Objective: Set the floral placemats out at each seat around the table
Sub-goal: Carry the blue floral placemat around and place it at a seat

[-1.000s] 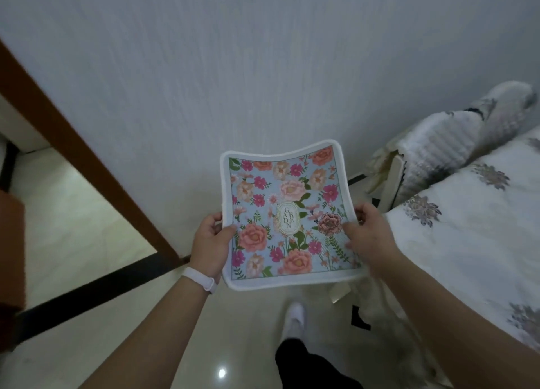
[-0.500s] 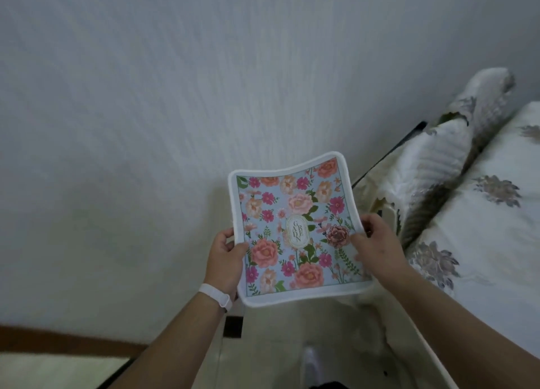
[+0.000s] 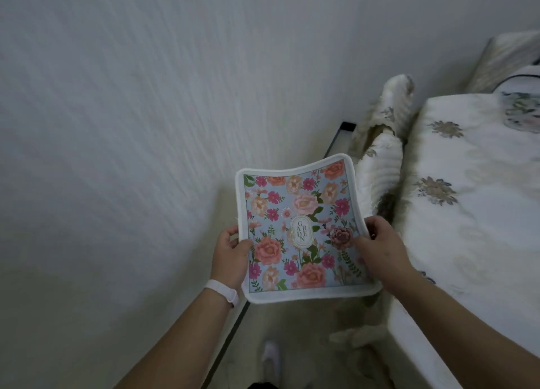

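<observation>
I hold one floral placemat (image 3: 301,231) in the air in front of me: pale blue, pink and peach flowers, white border, a small oval label in the middle. My left hand (image 3: 229,255) grips its left edge, and that wrist wears a white band. My right hand (image 3: 380,247) grips its right edge. The mat sags a little between them. To the right lies the table (image 3: 473,213) under a white cloth with grey flower motifs. Another floral placemat (image 3: 523,111) lies on it at the far right, blurred and partly cut off.
A white textured wall (image 3: 146,125) fills the left and top. Two chairs with white ribbed covers (image 3: 382,166) stand between the wall and the table's left edge. Pale floor tile with a dark strip (image 3: 230,330) runs below, and my white shoe (image 3: 270,356) is on it.
The view has swung right along the wall: the brown door frame and left floor are gone, and more of the table and chairs show. Both hands keep the same grip on the placemat.
</observation>
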Available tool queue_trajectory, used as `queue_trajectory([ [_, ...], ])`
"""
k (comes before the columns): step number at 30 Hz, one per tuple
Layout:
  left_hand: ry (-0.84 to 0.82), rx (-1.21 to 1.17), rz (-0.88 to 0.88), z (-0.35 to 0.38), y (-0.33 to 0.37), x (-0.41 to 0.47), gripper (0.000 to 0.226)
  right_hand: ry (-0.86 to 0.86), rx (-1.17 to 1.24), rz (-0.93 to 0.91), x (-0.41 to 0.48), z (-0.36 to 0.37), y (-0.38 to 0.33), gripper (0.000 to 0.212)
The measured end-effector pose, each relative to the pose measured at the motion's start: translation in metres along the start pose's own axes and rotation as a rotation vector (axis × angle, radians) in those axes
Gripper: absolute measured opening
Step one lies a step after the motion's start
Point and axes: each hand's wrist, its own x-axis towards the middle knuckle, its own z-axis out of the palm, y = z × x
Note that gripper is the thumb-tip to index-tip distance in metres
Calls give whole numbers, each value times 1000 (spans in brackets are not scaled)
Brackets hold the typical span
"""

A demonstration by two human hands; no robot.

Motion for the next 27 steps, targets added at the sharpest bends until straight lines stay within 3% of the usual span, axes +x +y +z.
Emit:
queue_trajectory([
  [15,-366,90,41,67,69,153,22,407,42,75,61,-10,-43,16],
  [27,-610,177,24,216,99,257,20,610,205,209,176,-50,-11,15],
])
